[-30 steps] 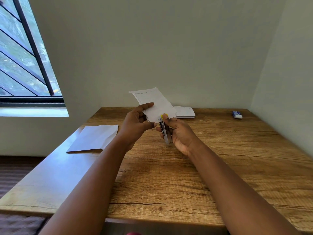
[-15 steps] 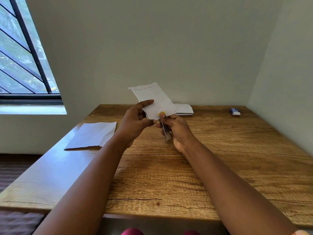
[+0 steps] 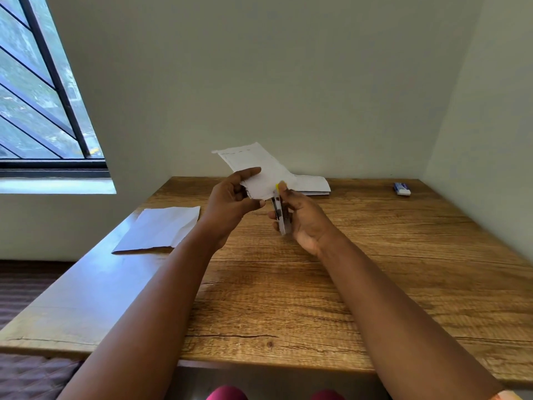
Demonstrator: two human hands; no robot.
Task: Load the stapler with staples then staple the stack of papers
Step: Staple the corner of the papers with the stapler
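My left hand (image 3: 230, 206) holds a small stack of white papers (image 3: 253, 166) up in the air above the wooden table (image 3: 331, 284), thumb on top and fingers under the lower edge. My right hand (image 3: 302, 220) grips a slim metal stapler (image 3: 280, 216) with a yellow tip, held nearly upright. The stapler's tip meets the lower right corner of the papers. Most of the stapler's body is hidden by my fingers.
A white sheet (image 3: 161, 229) lies at the table's left edge. More white papers (image 3: 313, 184) rest flat at the back by the wall. A small blue and white box (image 3: 401, 188) sits at the back right. A window (image 3: 37, 96) is on the left.
Both hands stay together with the papers and stapler. The papers and hands have shifted slightly lower and the stapler's tip stays at the paper corner.
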